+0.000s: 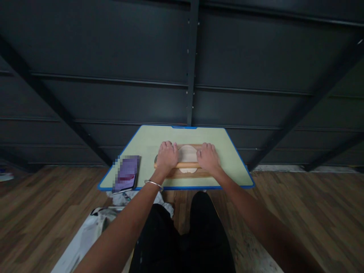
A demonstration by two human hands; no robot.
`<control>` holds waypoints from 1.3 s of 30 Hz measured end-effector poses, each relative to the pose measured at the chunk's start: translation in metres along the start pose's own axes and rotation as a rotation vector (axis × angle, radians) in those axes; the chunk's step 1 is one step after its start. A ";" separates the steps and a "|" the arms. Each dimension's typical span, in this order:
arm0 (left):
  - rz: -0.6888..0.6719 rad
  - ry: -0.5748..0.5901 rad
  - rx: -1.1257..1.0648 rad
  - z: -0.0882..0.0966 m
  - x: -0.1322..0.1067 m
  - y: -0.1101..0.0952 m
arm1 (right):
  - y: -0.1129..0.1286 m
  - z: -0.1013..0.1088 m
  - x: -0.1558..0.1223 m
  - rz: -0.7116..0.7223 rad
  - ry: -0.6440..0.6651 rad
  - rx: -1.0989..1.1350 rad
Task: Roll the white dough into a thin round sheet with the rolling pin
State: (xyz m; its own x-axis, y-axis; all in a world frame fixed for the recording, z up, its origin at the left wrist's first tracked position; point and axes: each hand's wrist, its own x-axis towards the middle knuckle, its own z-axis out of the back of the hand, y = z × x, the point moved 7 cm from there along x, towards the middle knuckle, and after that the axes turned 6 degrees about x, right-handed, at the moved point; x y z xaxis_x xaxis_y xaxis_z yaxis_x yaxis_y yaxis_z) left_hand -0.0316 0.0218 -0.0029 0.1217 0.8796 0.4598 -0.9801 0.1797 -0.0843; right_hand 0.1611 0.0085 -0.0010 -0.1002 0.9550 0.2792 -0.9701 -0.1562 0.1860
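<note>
Filling the upper half of the view: dark metal wall (113,76), ribbed, with a vertical post (192,60) running down to 12 o'clock of the work surface and two slanted braces (51,100) descending at 10 and 2 o'clock.

Wooden floor (313,212): plank pattern, spreading at 3, 6 and 9 o'clock; bare boards on the right side, the widest open room.

Low table (236,163): pale green top, blue edging, back edge close against the wall; bare green margins at 3 and 9 o'clock of the board; front edge just above the person's knees in black trousers (184,242).

White bag or cloth (85,235): lying on the floor at 7 o'clock, below the table's front left corner.

Wooden board (196,173): centred on the table, partly covered by both hands.

Phone (127,174): blurred face, at 9 o'clock of the board, resting near the table's front left edge, apart from the board.

Dough disc (187,153): flat, pale, round, on the board, between the hands and under the pin.

Rolling pin (186,165): lying crosswise over the dough's near half.

Left hand (167,155): fingers curled over the pin's left end, pressing down; metal bangle (153,184) on the wrist.

Right hand (208,156): fingers curled over the pin's right end likewise.
</note>
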 end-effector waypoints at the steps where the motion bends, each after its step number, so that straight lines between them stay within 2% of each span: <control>1: 0.084 0.006 0.035 0.003 -0.005 0.002 | 0.001 0.003 -0.007 -0.026 -0.007 0.006; 2: 0.160 0.015 0.069 0.007 -0.010 0.003 | 0.003 0.006 -0.014 -0.044 -0.012 0.008; 4: 0.222 0.025 0.118 0.014 -0.020 -0.002 | 0.005 0.009 -0.028 -0.072 -0.012 0.002; 8: 0.188 0.086 0.152 0.022 -0.031 -0.011 | 0.006 0.000 -0.049 -0.043 0.023 -0.012; 12: 0.057 0.201 0.167 0.022 -0.039 -0.011 | 0.006 -0.010 -0.063 0.083 0.061 -0.029; 16: -0.092 0.251 0.172 0.024 -0.046 -0.011 | 0.006 -0.007 -0.068 0.221 0.056 -0.025; 20: -0.129 0.284 0.179 0.023 -0.045 -0.011 | 0.007 -0.006 -0.065 0.274 0.105 -0.028; 27: 0.028 0.313 0.159 0.017 -0.033 -0.008 | 0.007 -0.007 -0.057 0.195 0.121 -0.020; 35: 0.048 0.322 0.191 0.008 -0.026 -0.007 | 0.005 -0.007 -0.040 0.110 0.152 0.002; 39: 0.082 0.348 0.160 0.006 -0.022 -0.004 | 0.003 -0.010 -0.031 0.077 0.219 -0.006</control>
State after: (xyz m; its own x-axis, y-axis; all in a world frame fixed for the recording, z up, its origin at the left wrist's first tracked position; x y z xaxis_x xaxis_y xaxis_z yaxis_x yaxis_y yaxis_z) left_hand -0.0312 -0.0008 -0.0071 0.0614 0.9899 0.1278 -0.9975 0.0562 0.0433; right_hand 0.1594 -0.0192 -0.0184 -0.2194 0.9723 0.0808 -0.9588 -0.2302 0.1662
